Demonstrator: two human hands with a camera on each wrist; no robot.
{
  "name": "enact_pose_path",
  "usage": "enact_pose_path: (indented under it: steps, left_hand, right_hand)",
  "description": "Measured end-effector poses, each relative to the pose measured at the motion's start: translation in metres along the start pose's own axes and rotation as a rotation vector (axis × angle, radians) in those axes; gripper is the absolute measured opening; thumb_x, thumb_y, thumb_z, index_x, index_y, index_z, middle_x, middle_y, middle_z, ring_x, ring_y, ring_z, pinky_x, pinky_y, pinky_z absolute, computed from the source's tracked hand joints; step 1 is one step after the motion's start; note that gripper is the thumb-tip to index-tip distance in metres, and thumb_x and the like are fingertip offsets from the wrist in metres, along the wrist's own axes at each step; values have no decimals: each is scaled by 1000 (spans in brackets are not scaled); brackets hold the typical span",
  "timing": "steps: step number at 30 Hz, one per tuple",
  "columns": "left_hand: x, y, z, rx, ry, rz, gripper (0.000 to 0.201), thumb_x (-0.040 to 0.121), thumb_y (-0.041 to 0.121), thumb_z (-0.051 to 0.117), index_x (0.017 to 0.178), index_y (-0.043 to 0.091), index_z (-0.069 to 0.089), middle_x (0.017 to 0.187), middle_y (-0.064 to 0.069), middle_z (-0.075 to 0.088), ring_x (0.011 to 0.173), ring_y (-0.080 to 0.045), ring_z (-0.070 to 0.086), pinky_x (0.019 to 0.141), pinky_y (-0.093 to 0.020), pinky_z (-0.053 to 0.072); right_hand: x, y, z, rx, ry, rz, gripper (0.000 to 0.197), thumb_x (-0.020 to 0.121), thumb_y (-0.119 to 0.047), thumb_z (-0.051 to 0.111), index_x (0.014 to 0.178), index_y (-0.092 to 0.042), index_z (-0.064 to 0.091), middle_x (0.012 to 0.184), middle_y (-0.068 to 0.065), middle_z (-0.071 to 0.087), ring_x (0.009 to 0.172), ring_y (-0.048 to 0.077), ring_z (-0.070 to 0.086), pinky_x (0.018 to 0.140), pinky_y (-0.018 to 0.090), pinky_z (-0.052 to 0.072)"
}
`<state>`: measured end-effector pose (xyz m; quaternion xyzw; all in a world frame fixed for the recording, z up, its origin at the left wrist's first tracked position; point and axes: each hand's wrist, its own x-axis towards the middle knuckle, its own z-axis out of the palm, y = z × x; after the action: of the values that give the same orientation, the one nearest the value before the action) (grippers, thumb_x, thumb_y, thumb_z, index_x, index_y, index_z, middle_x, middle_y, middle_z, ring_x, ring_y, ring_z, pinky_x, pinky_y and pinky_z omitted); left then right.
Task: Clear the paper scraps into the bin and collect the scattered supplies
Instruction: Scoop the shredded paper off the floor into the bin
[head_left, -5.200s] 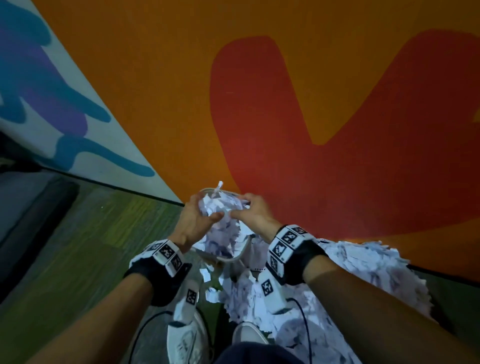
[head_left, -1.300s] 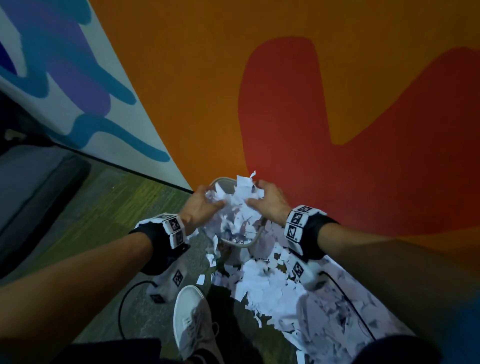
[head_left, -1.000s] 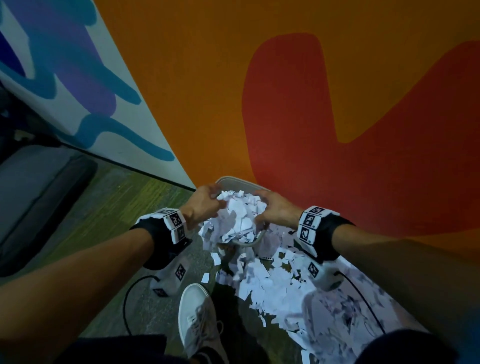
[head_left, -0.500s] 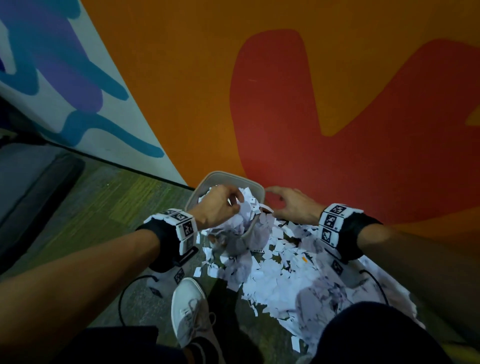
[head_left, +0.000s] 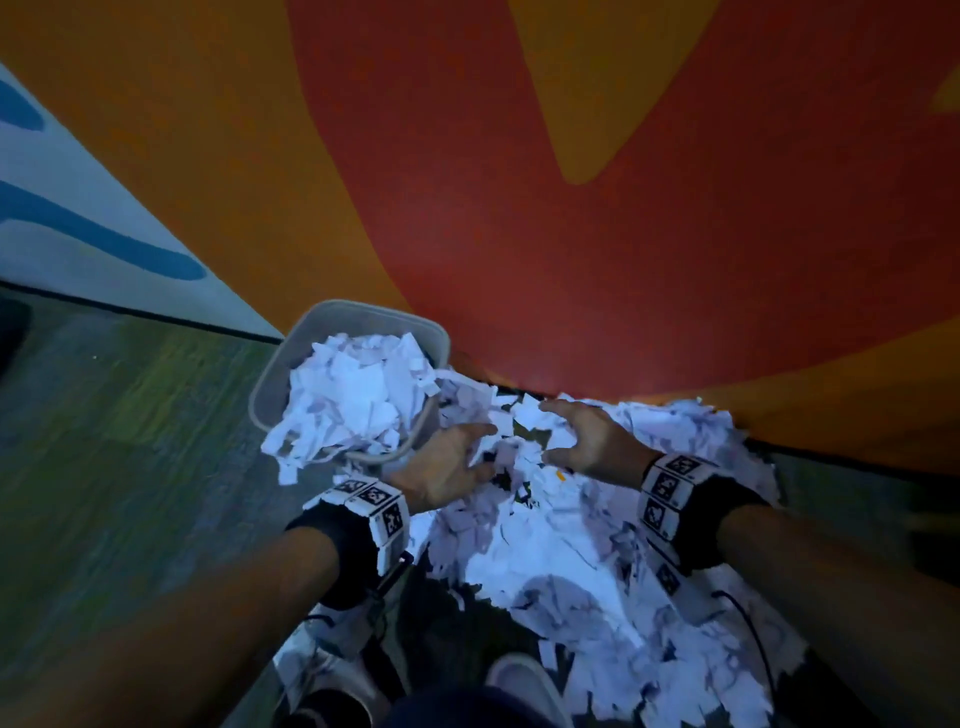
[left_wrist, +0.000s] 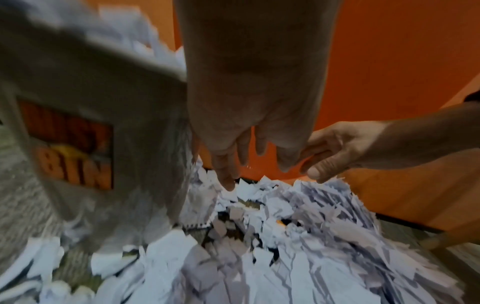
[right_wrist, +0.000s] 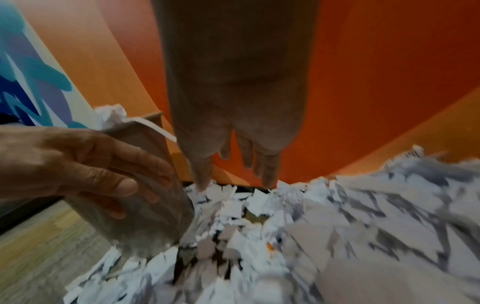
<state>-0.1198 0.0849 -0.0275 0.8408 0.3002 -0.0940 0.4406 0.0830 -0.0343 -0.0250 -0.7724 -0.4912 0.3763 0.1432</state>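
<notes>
A grey bin (head_left: 358, 317) stands on the floor by the wall, heaped over its rim with white paper scraps (head_left: 358, 395). Its side carries an orange label reading BIN (left_wrist: 70, 156). To its right a wide pile of white scraps (head_left: 561, 551) covers the floor. My left hand (head_left: 457, 457) hangs open just right of the bin, fingers spread over the pile. My right hand (head_left: 576, 431) is open too, its fingertips (right_wrist: 202, 183) touching the scraps near the wall. Both hands face each other across a patch of scraps. Neither holds anything.
An orange and red painted wall (head_left: 571, 208) rises right behind the bin and pile. Green-grey carpet (head_left: 130, 441) lies to the left. My white shoes (head_left: 322, 670) stand at the pile's near edge. A small orange bit (head_left: 560, 474) lies among the scraps.
Both hands have let go of the scraps over the bin and dropped to the floor pile on its right. The head has leaned closer and lower.
</notes>
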Motion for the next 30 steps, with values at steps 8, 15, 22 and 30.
enact_pose_path:
  steps: [8, 15, 22, 30]
  left_hand:
    - [31, -64, 84, 12, -95, -130, 76, 87, 46, 70, 150, 19, 39, 150, -12, 44, 136, -30, 43, 110, -34, 35]
    - [44, -86, 126, 244, -287, -202, 123, 66, 60, 83, 155, 43, 0, 165, -6, -8, 150, -37, -6, 116, -66, 16]
    - [43, -75, 151, 666, -132, -185, 65, 92, 35, 60, 146, 33, 24, 159, -10, 9, 141, -40, 21, 93, -65, 45]
    - [44, -62, 107, 314, 18, -101, 37, 96, 9, 53, 132, 10, 46, 135, -15, 40, 119, -31, 49, 95, -40, 50]
  right_hand:
    - [14, 78, 83, -189, -300, 135, 105, 74, -56, 79, 156, -27, 20, 161, 11, 16, 148, 33, 15, 116, 53, 27]
    - [23, 91, 118, -459, -247, 140, 114, 60, -65, 76, 151, -41, 11, 161, 6, -4, 147, 41, 0, 113, 63, 19]
    - [27, 74, 108, -347, -117, 105, 77, 81, -24, 74, 148, -24, 35, 143, 14, 30, 130, 35, 28, 106, 45, 39]
    - [23, 58, 76, -126, 44, 54, 32, 87, -7, 69, 119, -7, 65, 121, 16, 59, 118, 31, 53, 94, 31, 43]
